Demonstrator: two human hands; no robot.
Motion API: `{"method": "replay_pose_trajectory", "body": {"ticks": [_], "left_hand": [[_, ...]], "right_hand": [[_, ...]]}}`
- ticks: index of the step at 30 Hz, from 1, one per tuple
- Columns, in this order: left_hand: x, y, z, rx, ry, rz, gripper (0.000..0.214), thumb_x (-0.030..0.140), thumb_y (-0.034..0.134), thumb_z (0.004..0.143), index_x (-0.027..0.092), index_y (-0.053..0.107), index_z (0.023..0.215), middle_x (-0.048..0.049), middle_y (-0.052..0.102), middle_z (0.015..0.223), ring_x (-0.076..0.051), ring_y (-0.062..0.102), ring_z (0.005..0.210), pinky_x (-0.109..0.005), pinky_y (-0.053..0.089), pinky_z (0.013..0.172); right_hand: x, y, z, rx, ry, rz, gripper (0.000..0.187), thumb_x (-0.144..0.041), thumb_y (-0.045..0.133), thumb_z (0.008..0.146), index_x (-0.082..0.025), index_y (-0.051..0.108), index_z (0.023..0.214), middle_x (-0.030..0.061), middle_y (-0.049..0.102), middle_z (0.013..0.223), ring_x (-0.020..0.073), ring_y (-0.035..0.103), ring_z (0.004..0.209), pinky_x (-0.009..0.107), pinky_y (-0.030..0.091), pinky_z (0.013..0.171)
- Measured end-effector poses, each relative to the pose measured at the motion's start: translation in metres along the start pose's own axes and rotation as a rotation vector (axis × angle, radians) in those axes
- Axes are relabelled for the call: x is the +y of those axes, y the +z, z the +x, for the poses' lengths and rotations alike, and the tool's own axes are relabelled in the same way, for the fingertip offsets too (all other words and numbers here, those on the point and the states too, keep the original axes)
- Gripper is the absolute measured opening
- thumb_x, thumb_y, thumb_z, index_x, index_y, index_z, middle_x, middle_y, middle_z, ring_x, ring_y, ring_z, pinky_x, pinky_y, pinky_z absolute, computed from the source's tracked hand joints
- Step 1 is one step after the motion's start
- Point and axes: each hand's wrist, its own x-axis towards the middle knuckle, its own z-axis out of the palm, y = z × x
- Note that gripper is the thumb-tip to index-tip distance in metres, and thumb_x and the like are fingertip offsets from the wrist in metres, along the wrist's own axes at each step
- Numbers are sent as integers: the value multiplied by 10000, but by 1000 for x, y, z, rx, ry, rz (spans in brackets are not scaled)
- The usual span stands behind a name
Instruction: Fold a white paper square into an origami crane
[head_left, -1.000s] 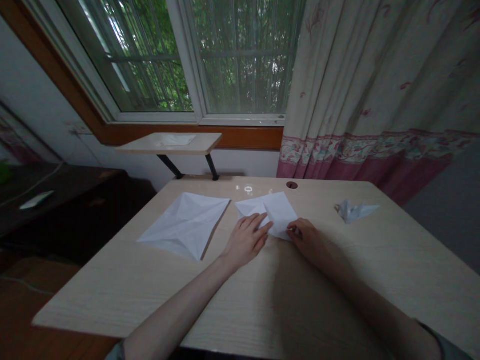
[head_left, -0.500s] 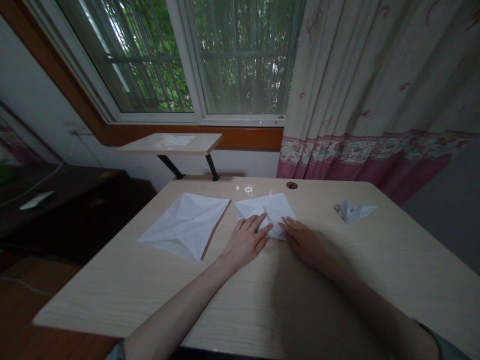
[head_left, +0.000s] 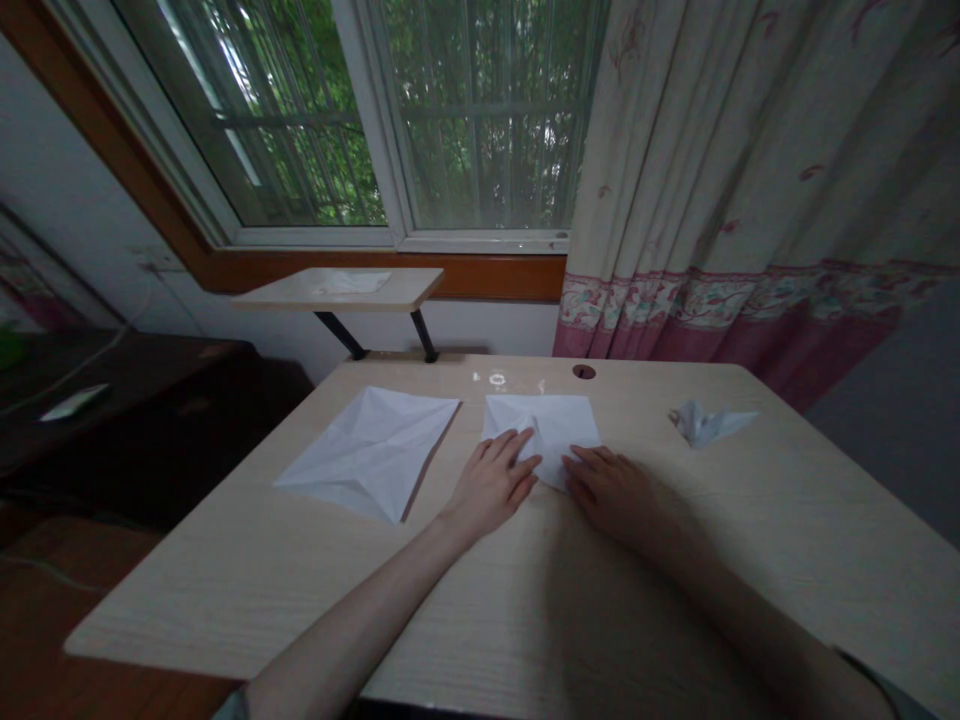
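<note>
A small white sheet of paper [head_left: 559, 420] with crease lines lies on the desk between my hands. My left hand [head_left: 495, 478] rests on its near left part, fingers spread and nothing gripped. On the near right edge of the same sheet lie the outstretched fingers of my right hand [head_left: 611, 490]. Both palms face down and partly cover the paper. A larger creased white sheet [head_left: 367, 450] lies flat to the left, apart from my left hand. Off to the right sits a folded paper figure [head_left: 709, 424], pale with some print; its exact shape is unclear.
The light wood desk [head_left: 450, 620] stands under a window. At its back left a small raised shelf [head_left: 409, 287] on black legs bears white paper [head_left: 356, 283]. A round brown hole cover [head_left: 584, 371] sits near the back edge. A curtain [head_left: 675, 290] hangs behind.
The small sheet has turned clockwise, so its far edge now runs nearly level. My right hand has shifted slightly right and towards me; my left hand is almost unmoved.
</note>
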Motion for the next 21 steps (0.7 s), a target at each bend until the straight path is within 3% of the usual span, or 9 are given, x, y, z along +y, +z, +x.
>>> {"method": "replay_pose_trajectory", "body": {"ticks": [5, 11, 17, 21], "left_hand": [[1, -3, 0, 5, -5, -16, 303, 281, 579, 950, 271, 661, 1241, -98, 451, 1499, -321, 439, 1339, -505, 442, 1022], [1, -4, 1, 25, -9, -39, 278, 270, 594, 939, 275, 691, 1200, -95, 465, 1488, -320, 451, 1325, -516, 450, 1019], [0, -3, 0, 74, -22, -94, 245, 291, 649, 911, 250, 720, 1142, -90, 498, 1461, -310, 471, 1296, -509, 484, 1013], [-1, 0, 1, 127, -9, -158, 222, 277, 685, 888, 226, 732, 1099, -98, 523, 1436, -295, 495, 1270, -484, 497, 1028]], "right_hand": [[2, -4, 0, 19, -52, 47, 299, -255, 503, 951, -212, 710, 1162, 108, 674, 1271, 294, 637, 1117, 506, 488, 979], [8, -4, 0, 8, -150, 193, 322, -241, 472, 968, -203, 712, 1180, 104, 636, 1333, 263, 579, 1257, 467, 438, 1091], [4, -9, 0, -39, -186, 219, 342, -241, 446, 969, -214, 705, 1190, 98, 687, 1253, 250, 710, 1030, 401, 565, 922], [-1, -15, 1, -55, -169, 128, 315, -225, 465, 959, -202, 735, 1122, 95, 716, 1195, 241, 731, 935, 347, 574, 838]]}}
